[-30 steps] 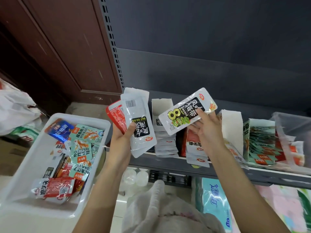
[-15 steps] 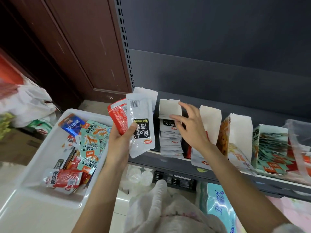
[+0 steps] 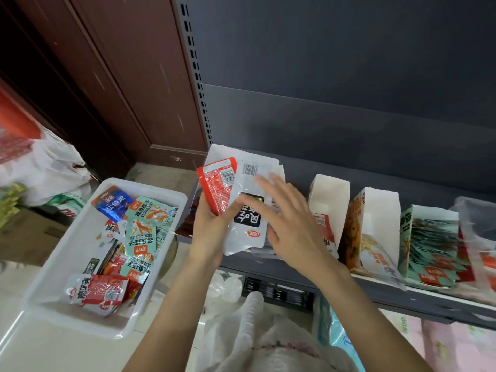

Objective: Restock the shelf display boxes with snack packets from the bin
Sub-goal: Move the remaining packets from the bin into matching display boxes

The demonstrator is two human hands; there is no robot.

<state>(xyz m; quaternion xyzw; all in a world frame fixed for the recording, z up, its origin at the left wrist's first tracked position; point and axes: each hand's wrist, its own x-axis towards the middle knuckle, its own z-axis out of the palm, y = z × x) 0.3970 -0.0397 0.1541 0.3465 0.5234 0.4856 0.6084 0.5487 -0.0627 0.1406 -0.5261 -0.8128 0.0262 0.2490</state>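
Right hand (image 3: 288, 224) moved onto white packet (image 3: 248, 210)

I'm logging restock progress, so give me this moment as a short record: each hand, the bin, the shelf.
left hand: grips a red packet and a white packet
right hand: open, fingers spread over the white packet, blurred
bin: white, holds mixed snack packets
shelf: a row of display boxes, partly filled

Mid-frame, the left hand (image 3: 208, 226) grips a white packet (image 3: 248, 210) (red packet (image 3: 218, 187) alongside); the right hand (image 3: 291, 224) reaches across it, fingers straight.
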